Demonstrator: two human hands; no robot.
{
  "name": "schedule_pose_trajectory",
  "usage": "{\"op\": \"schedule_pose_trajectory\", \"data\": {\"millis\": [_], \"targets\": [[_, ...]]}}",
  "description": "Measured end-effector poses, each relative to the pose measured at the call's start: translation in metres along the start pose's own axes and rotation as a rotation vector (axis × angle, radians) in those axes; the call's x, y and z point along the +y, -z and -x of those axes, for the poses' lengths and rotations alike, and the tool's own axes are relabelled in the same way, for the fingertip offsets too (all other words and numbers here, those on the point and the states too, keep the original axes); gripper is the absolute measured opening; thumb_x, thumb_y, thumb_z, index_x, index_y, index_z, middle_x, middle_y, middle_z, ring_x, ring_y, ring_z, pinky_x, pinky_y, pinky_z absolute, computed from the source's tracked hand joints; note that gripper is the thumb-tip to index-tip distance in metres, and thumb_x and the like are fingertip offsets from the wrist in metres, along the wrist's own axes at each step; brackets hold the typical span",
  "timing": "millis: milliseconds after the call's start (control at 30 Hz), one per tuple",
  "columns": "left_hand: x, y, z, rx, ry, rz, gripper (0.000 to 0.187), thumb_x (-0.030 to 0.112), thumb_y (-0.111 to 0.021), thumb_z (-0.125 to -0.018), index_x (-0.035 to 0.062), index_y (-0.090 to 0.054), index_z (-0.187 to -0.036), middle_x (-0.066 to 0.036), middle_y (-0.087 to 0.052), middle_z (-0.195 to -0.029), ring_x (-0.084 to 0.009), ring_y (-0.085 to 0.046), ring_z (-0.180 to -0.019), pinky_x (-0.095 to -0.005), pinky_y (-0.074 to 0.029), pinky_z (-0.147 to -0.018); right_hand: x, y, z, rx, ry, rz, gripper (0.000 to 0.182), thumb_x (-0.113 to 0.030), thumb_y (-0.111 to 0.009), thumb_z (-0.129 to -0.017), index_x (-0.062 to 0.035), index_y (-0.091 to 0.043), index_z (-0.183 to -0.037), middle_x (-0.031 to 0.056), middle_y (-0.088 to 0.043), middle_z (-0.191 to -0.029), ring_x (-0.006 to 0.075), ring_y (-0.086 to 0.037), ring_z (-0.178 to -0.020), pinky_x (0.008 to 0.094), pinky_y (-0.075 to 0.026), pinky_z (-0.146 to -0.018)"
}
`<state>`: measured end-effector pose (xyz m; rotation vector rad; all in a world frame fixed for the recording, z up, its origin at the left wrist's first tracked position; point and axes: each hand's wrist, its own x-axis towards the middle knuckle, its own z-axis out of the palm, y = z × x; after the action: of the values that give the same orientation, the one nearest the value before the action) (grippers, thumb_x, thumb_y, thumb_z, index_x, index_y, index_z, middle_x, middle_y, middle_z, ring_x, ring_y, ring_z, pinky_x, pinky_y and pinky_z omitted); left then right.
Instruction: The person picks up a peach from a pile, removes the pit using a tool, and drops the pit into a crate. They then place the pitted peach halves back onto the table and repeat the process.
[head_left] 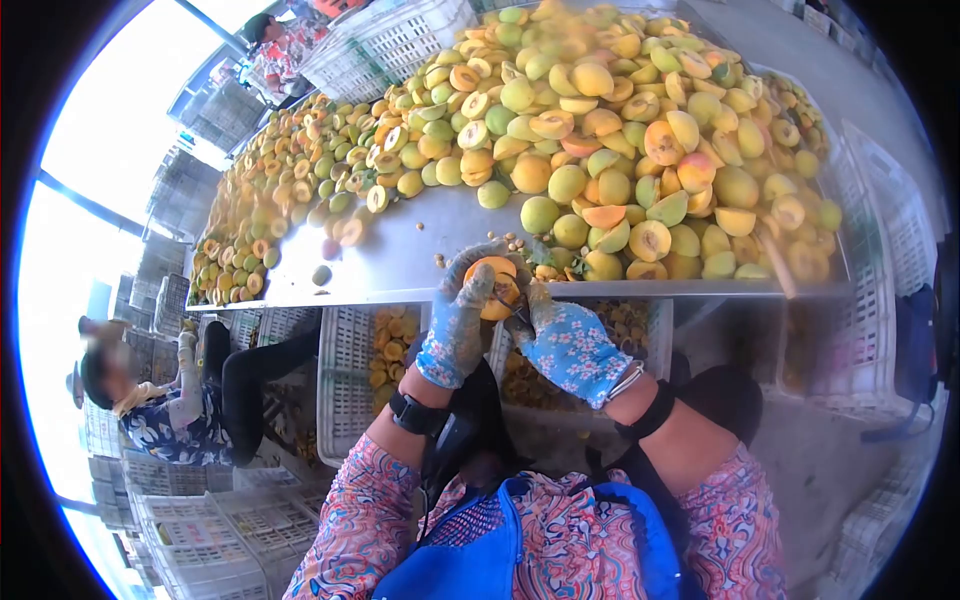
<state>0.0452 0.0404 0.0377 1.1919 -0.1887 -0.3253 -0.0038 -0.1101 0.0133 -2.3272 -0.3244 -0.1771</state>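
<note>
My left hand (455,325), in a blue flowered glove with soiled fingers, is wrapped round a cut yellow peach (493,282) at the table's front edge. The orange flesh faces up between both hands. My right hand (578,348), in a matching glove, is closed beside the peach on a thin dark tool (518,308); its tip meets the fruit, and most of it is hidden by the fingers. Just beyond my hands, several small loose peach stones (512,241) lie on the metal table (390,252).
A big heap of peaches (600,130), many halved, covers much of the table. Below the edge stand white plastic crates (345,375), some holding cut fruit (540,380). More crates (870,330) are at the right. A seated person (170,410) is at the left, another person (280,50) behind.
</note>
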Motion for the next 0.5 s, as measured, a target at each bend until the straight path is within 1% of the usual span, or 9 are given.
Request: {"op": "schedule_pose_trajectory", "data": {"millis": [100,167,233,267,333,367,433,467,500], "targets": [[-0.010,-0.004,-0.002,0.071,-0.120,-0.058,0.045,0.035,-0.060,-0.094,0.0038,-0.051,-0.125,-0.014,-0.061,-0.111,-0.0223,-0.063,-0.098,-0.0372,-0.054,-0.087,0.008,-0.014,0.000,-0.001,-0.018,-0.114,0.046,-0.025,-0.060,-0.089,0.0067,-0.050,-0.121,0.0233,-0.065,-0.080,0.0412,-0.064,-0.076,0.0494,-0.050,-0.065],[-0.012,-0.002,-0.001,0.064,-0.121,-0.060,0.043,0.033,-0.060,-0.094,0.0037,-0.051,-0.125,-0.012,-0.061,-0.113,-0.0202,-0.061,-0.101,-0.0352,-0.052,-0.089,0.010,-0.021,-0.001,-0.002,-0.014,-0.210,0.044,-0.024,-0.060,-0.090,0.0060,-0.050,-0.121,0.0237,-0.065,-0.081,0.0415,-0.064,-0.077,0.0496,-0.050,-0.064],[-0.015,-0.003,-0.001,0.051,-0.120,-0.061,0.041,0.031,-0.059,-0.095,0.0037,-0.051,-0.124,-0.011,-0.060,-0.115,-0.0180,-0.059,-0.104,-0.0331,-0.050,-0.091,0.011,-0.025,-0.002,0.053,0.033,-0.412,0.038,-0.024,-0.059,-0.091,0.0032,-0.051,-0.116,0.0198,-0.064,-0.075,0.0336,-0.064,-0.064,0.0425,-0.049,-0.055],[-0.017,-0.005,-0.001,0.086,-0.144,-0.091,0.042,0.032,-0.059,-0.095,0.0035,-0.051,-0.125,-0.012,-0.060,-0.115,-0.0203,-0.061,-0.101,-0.0352,-0.052,-0.089,0.003,-0.015,-0.003,0.055,0.031,-0.410,0.038,-0.024,-0.059,-0.091,0.0032,-0.051,-0.116,0.0198,-0.064,-0.075,0.0336,-0.064,-0.064,0.0425,-0.049,-0.055],[-0.020,-0.004,-0.001,0.124,-0.169,-0.118,0.043,0.032,-0.059,-0.095,0.0033,-0.051,-0.125,-0.014,-0.060,-0.114,-0.0226,-0.062,-0.098,-0.0372,-0.053,-0.087,-0.014,0.009,-0.003,-0.321,-0.419,-0.845,0.033,-0.026,-0.058,-0.093,0.0002,-0.052,-0.113,0.0101,-0.060,-0.067,0.0191,-0.057,-0.049,0.0322,-0.044,-0.044],[-0.022,-0.002,-0.001,0.117,-0.261,-0.200,0.042,0.031,-0.059,-0.095,0.0031,-0.051,-0.125,-0.014,-0.061,-0.114,-0.0224,-0.063,-0.097,-0.0371,-0.054,-0.086,-0.019,0.020,-0.003,-0.324,-0.419,-0.844,0.033,-0.026,-0.058,-0.093,0.0002,-0.052,-0.113,0.0101,-0.060,-0.067,0.0191,-0.057,-0.049,0.0322,-0.044,-0.044],[-0.022,-0.002,-0.001,0.109,-0.355,-0.284,0.041,0.030,-0.058,-0.096,0.0029,-0.050,-0.125,-0.014,-0.061,-0.113,-0.0223,-0.063,-0.096,-0.0370,-0.054,-0.086,-0.024,0.033,-0.001,-0.514,-0.577,-1.241,0.029,-0.024,-0.056,-0.094,-0.0020,-0.052,-0.112,0.0006,-0.051,-0.063,0.0091,-0.045,-0.043,0.0246,-0.036,-0.038],[-0.022,-0.003,-0.001,0.107,-0.313,-0.227,0.042,0.030,-0.058,-0.095,0.0028,-0.050,-0.125,-0.014,-0.061,-0.113,-0.0221,-0.063,-0.096,-0.0366,-0.054,-0.085,-0.025,0.032,-0.002,-0.514,-0.578,-1.241,0.029,-0.024,-0.056,-0.094,-0.0020,-0.052,-0.112,0.0006,-0.051,-0.063,0.0091,-0.045,-0.043,0.0246,-0.036,-0.038],[-0.021,-0.004,-0.002,0.104,-0.271,-0.170,0.042,0.031,-0.058,-0.095,0.0026,-0.049,-0.125,-0.014,-0.061,-0.112,-0.0219,-0.063,-0.095,-0.0363,-0.054,-0.084,-0.027,0.029,-0.003,-0.425,-0.510,-0.980,0.027,-0.023,-0.055,-0.094,-0.0031,-0.051,-0.111,-0.0007,-0.049,-0.061,0.0092,-0.043,-0.042,0.0247,-0.034,-0.037]]}}
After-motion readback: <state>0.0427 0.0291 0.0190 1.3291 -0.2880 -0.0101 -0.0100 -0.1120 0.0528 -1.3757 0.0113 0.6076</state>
